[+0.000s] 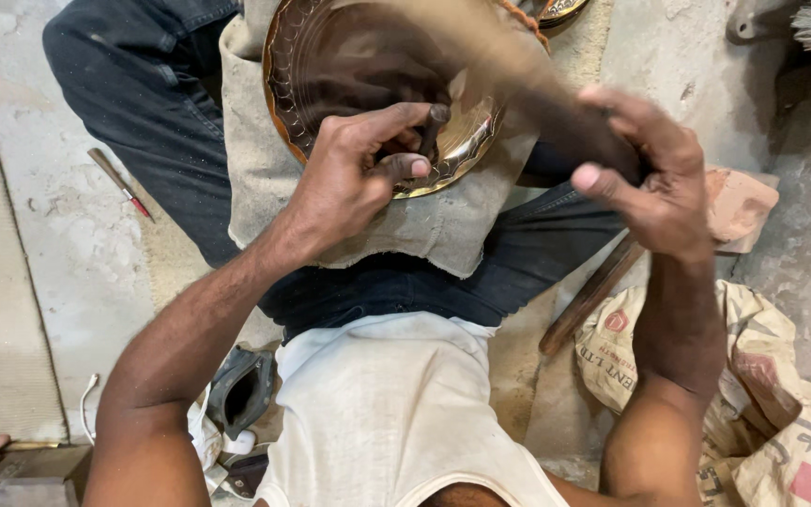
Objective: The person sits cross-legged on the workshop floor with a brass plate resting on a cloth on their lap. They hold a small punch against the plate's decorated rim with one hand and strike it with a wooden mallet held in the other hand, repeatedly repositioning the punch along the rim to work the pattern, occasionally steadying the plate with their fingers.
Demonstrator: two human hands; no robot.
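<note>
the brass plate [368, 84] lies on a grey cloth [424, 225] across the lap, padded and steady there for the work. the left hand [354, 178] bends down at the wrist, fingers pinched around something small and dark, maybe a punch, pressed to the plate's patterned rim. the right hand [654, 178] is clenched around a blurred wooden mallet [518, 75], mid swing over the plate. a small red-tipped tool [119, 181] lies well apart on the floor.

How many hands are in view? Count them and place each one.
2. The left hand pinches a small tool against the brass plate on the lap; the right hand grips a blurred wooden mallet beside it.
</note>
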